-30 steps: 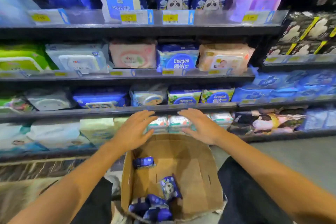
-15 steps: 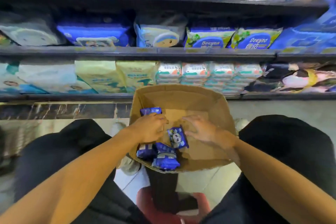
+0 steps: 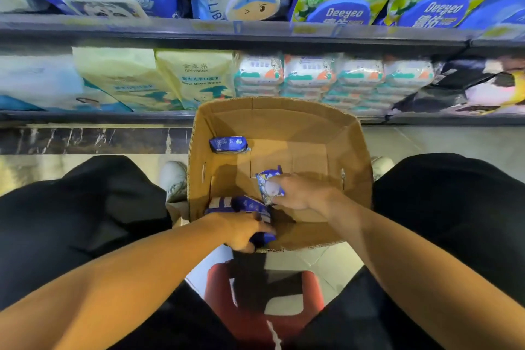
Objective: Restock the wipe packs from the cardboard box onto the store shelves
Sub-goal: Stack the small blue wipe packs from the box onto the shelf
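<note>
Blue wipe packs [image 3: 228, 144] lie in the cardboard box [image 3: 279, 111]. My right hand [image 3: 305, 193] pinches one pack [image 3: 270, 186]; my left hand [image 3: 241, 231] grips another [image 3: 262, 237]. They look light, soft, slippery; best held across the middle.

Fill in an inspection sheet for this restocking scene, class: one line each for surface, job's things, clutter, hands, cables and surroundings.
Surface: pale tiled floor under the cardboard box.
Job's things: box open; one blue wipe pack lies alone at its far left; several blue packs are piled at the near left.
Clutter: nothing seen.
Hands: left hand has its grip on a pack in the pile; right hand holds a panda-print pack.
Cables: nothing seen.
Surroundings: stocked store shelves behind; red stool beneath the person; white shoes beside the box.
</note>
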Available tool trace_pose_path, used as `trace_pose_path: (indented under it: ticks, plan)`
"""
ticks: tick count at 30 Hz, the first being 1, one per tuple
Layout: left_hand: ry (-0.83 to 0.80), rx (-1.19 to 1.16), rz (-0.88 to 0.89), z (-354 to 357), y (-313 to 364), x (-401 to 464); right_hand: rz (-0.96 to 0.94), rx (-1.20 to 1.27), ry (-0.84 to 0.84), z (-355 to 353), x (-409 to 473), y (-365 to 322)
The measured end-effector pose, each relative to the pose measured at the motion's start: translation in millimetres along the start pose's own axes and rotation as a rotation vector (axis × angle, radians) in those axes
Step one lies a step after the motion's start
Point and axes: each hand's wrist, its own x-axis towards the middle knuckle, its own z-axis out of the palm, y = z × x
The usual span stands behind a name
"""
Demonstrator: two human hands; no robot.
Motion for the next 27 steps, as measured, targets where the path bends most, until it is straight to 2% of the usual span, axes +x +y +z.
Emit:
trace_pose_path:
  ticks: [5, 9, 12, 14, 21, 27]
  plan:
    - [0.001, 0.039, -0.076, 2.8, 4.6, 9.5, -0.024, -0.002, -0.029, 2.5, 1.5, -3.8]
    - [0.100, 0.148, -0.156, 1.3, 4.4, 10.5, -0.032, -0.014, -0.035, 0.2, -0.7, -4.4]
    - [0.209, 0.023, -0.161, -13.2, -2.6, 0.1, -0.023, -0.013, -0.028, 0.6, -3.1, -2.7]
    - [0.219, -0.075, -0.172, -25.0, -14.0, -8.8, -0.021, -0.023, -0.042, 0.0, -7.6, -1.0]
    - [0.308, -0.083, -0.228, -33.8, -53.1, -42.8, 0.061, -0.040, -0.164, 22.7, -5.5, 3.6]
    - [0.353, -0.268, -0.212, -31.2, -78.5, -46.9, 0.063, -0.042, -0.285, 54.5, 14.4, -11.8]
